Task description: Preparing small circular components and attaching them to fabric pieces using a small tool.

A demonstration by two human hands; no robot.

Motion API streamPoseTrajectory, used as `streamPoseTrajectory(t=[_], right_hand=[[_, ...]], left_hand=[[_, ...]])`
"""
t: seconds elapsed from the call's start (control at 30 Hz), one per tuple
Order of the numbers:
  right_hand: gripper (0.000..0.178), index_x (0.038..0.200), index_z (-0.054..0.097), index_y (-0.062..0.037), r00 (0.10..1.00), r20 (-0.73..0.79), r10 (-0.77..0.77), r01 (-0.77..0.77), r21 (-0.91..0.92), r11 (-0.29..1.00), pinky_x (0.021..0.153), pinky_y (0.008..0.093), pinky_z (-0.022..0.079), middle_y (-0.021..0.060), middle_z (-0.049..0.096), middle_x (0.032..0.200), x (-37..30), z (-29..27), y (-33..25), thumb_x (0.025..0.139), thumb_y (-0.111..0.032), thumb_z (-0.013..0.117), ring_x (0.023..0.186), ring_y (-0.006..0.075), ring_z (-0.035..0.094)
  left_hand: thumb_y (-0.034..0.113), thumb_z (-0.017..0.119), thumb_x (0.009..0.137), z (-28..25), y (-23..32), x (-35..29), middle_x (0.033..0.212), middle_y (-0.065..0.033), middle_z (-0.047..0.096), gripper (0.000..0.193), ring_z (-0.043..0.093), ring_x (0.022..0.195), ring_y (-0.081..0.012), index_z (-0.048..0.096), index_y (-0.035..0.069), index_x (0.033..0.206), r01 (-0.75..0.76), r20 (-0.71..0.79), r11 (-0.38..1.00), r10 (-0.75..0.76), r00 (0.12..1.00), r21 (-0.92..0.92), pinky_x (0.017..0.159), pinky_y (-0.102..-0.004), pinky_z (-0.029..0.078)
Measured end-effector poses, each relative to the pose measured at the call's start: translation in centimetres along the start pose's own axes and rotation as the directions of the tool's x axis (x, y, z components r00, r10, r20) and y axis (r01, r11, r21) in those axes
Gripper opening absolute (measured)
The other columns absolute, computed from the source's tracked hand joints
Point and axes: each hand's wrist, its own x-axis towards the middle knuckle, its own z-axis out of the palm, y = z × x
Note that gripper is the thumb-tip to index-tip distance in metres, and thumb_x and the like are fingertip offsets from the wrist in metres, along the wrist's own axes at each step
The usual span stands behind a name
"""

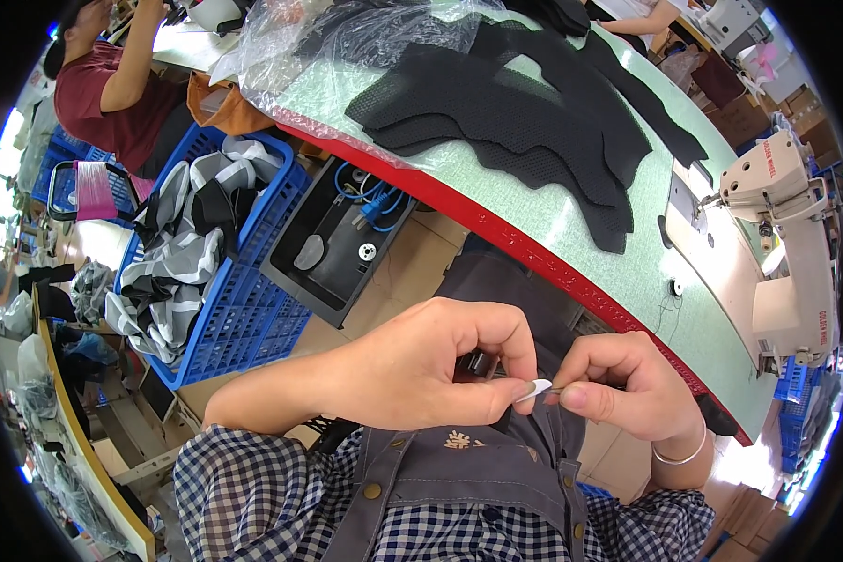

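Observation:
My left hand [421,365] is raised in front of my apron, thumb and forefinger pinched on a small white piece [538,388]. A dark, shiny metal part [478,363] shows inside the curl of its fingers; its kind cannot be made out. Facing it, my right hand [623,384] pinches a thin dark sliver [554,391] that meets the white piece. The fingertips of both hands are almost touching. Beyond them, at the right, stands a white sewing machine [768,178] on the green table [571,220].
Black mesh fabric pieces [496,112] lie stacked on the table beside clear plastic film [281,56]. A black drawer [337,248] hangs below the red table edge [496,229]. At left, a blue crate [244,323] holds grey and black fabric. A person [103,94] sits beyond it.

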Motion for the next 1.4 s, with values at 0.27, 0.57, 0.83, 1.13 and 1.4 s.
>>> streamPoseTrajectory(t=[0.27, 0.57, 0.83, 1.13, 1.4], right_hand=[[0.017, 0.081, 0.057, 0.0023, 0.999, 0.028, 0.024, -0.025, 0.046, 0.999, 0.048, 0.0167, 0.031, -0.0021, 0.053, 0.064, 0.1, 0.0, 0.0, 0.086, -0.014, 0.058, 0.057, -0.0001, 0.042], [0.026, 0.085, 0.059, 0.0036, 0.985, 0.169, 0.028, -0.079, 0.306, 0.949, 0.047, 0.0184, 0.030, -0.0015, 0.047, 0.059, 0.3, -0.2, 1.0, 0.089, -0.021, 0.052, 0.051, 0.0039, 0.039], [0.027, 0.084, 0.059, 0.0033, 0.985, 0.163, 0.055, -0.107, 0.332, 0.937, 0.048, 0.0183, 0.031, -0.0012, 0.047, 0.059, 0.2, 0.1, 1.0, 0.089, -0.023, 0.053, 0.051, 0.0037, 0.039], [0.025, 0.083, 0.058, 0.0018, 0.997, 0.073, 0.029, -0.042, 0.190, 0.981, 0.048, 0.0175, 0.031, -0.0021, 0.050, 0.061, -0.1, 0.0, 0.6, 0.089, -0.022, 0.054, 0.054, 0.0019, 0.041], [0.019, 0.080, 0.057, 0.0013, 0.998, 0.008, 0.057, -0.057, 0.099, 0.993, 0.049, 0.0172, 0.031, -0.0030, 0.051, 0.062, -0.4, 0.3, -0.1, 0.087, -0.017, 0.058, 0.056, 0.0005, 0.041]], left_hand=[[0.005, 0.060, 0.079, -0.2, 0.5, 0.1, 0.080, -0.0035, 0.062, 0.009, 0.055, 0.071, -0.0054, 0.058, -0.001, 0.086, 0.013, 0.024, 0.998, -0.014, 1.000, 0.068, 0.056, -0.0170, 0.040], [0.006, 0.061, 0.079, -0.3, 1.1, 0.3, 0.083, -0.0056, 0.063, 0.009, 0.057, 0.072, -0.0068, 0.058, 0.000, 0.085, -0.009, 0.062, 0.996, 0.004, 0.998, 0.087, 0.054, -0.0179, 0.040], [0.005, 0.060, 0.079, -0.4, 1.7, 0.2, 0.083, -0.0061, 0.062, 0.008, 0.057, 0.069, -0.0077, 0.058, 0.000, 0.086, 0.000, 0.114, 0.992, -0.015, 0.993, 0.128, 0.052, -0.0184, 0.040], [0.006, 0.056, 0.083, 0.3, 2.0, -0.1, 0.079, -0.0051, 0.061, 0.009, 0.057, 0.071, -0.0083, 0.056, -0.002, 0.087, 0.061, -0.006, 0.990, -0.061, 0.998, 0.128, 0.063, -0.0212, 0.044], [0.006, 0.055, 0.083, 0.3, 2.2, -0.2, 0.076, -0.0041, 0.062, 0.008, 0.057, 0.066, -0.0059, 0.056, 0.000, 0.088, 0.066, -0.014, 0.968, -0.064, 0.998, 0.244, 0.053, -0.0186, 0.043]])
